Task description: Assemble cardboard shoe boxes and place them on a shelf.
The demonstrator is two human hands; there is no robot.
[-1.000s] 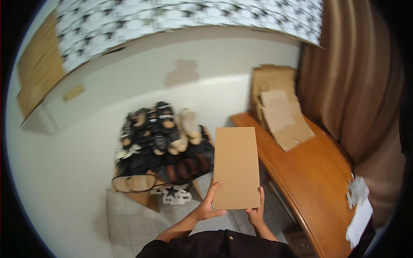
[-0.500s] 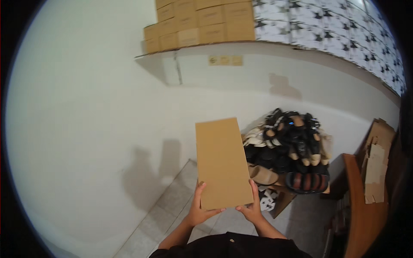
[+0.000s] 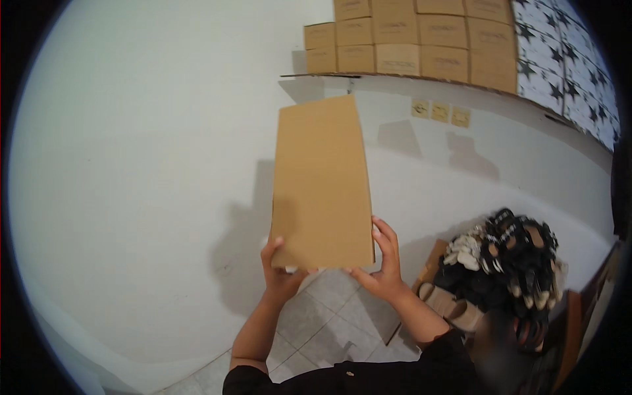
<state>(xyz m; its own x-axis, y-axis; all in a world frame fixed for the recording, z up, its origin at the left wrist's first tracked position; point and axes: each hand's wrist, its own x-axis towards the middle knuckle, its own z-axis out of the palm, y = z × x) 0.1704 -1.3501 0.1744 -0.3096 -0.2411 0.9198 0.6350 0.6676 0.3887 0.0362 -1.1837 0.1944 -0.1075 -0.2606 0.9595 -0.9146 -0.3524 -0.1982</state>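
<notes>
Two hands on one flat brown cardboard box (image 3: pixel 321 181), raised before the white wall (image 3: pixel 131 164). Long axis near upright, far end tilted slightly left toward stacked cartons (image 3: pixel 421 39). Left hand (image 3: pixel 282 271) and right hand (image 3: pixel 382 260) closed around the lower corners; box underside hidden. Heap of sandals (image 3: pixel 507 263) partly blurred, cut off at right.
</notes>
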